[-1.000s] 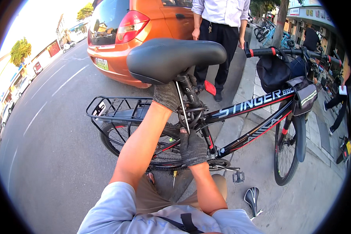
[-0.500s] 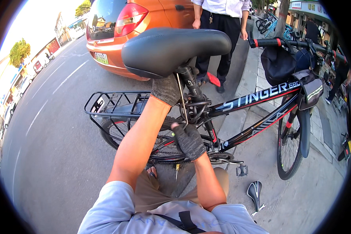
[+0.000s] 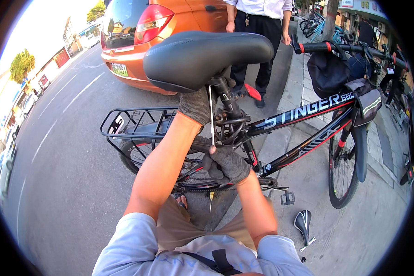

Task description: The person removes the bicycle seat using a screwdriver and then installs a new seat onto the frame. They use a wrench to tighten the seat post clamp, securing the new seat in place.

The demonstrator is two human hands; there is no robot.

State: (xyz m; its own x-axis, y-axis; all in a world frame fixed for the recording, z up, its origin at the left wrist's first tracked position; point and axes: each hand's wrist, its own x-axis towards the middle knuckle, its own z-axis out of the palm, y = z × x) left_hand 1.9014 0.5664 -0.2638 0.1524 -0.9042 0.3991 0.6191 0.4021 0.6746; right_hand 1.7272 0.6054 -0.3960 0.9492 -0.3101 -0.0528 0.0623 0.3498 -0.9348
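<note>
A black bicycle saddle (image 3: pixel 207 57) sits on its seat post (image 3: pixel 228 100) in front of me. My left hand (image 3: pixel 194 106), in a dark grey fingerless glove, reaches up beneath the saddle, which hides its fingers. From under the saddle a thin, straight metal rod (image 3: pixel 211 117), part of a tool whose head I cannot see, runs down beside the seat post. At its lower end is my right hand (image 3: pixel 229 164), gloved alike, with curled fingers and the thumb tip against the rod. The black and red bicycle frame (image 3: pixel 303 110) stretches away to the right.
A rear rack (image 3: pixel 138 110) stands out left. On the ground at lower right lie a second saddle (image 3: pixel 302 223) and a spanner (image 3: pixel 308 244); a yellow-handled screwdriver (image 3: pixel 211 197) is below the chain. Beyond are an orange car (image 3: pixel 142 64) and a standing person (image 3: pixel 258 41).
My right hand has moved slightly right, its thumb now at the rod's lower end. That end has swung left, so the rod stands nearly upright. My left hand stays beneath the saddle.
</note>
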